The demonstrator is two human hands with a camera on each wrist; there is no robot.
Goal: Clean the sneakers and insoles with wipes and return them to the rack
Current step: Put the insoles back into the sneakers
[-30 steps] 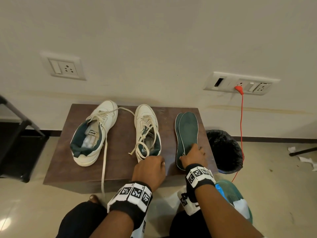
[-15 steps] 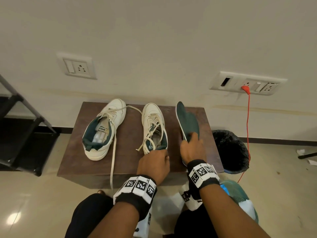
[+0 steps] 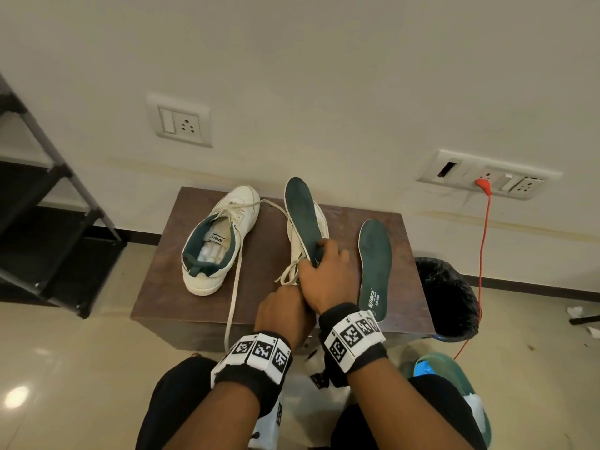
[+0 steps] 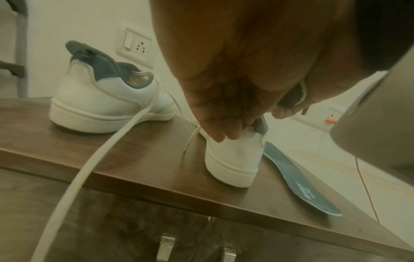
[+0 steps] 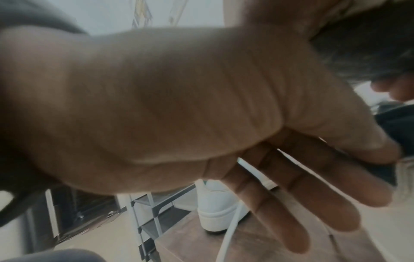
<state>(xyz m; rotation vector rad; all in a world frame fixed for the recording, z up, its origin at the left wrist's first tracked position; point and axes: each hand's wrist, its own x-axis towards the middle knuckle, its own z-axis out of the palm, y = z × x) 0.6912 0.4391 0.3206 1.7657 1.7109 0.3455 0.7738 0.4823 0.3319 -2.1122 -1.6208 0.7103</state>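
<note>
Two white sneakers with green lining stand on a brown table [image 3: 168, 287]. The left sneaker [image 3: 217, 241] [image 4: 100, 99] stands alone, its lace trailing over the front edge. My left hand [image 3: 282, 308] grips the heel collar of the right sneaker [image 4: 233, 156] [image 3: 321, 219], fingers curled inside it. My right hand [image 3: 328, 274] pinches the heel end of a dark green insole [image 3: 302, 216], held tilted over that sneaker and hiding most of it. A second green insole [image 3: 375, 264] [image 4: 298, 180] lies flat on the table to the right.
A black shoe rack [image 3: 48, 222] stands on the floor at the left. A black-lined bin [image 3: 444, 297] sits against the table's right side, with an orange cable [image 3: 483, 238] hanging from a wall socket above it. A teal and blue packet [image 3: 448, 375] lies by my right knee.
My right hand picked one insole off the pair at the right and carried it left over the right sneaker. The other insole stayed on the table. My left hand kept hold of the heel.
</note>
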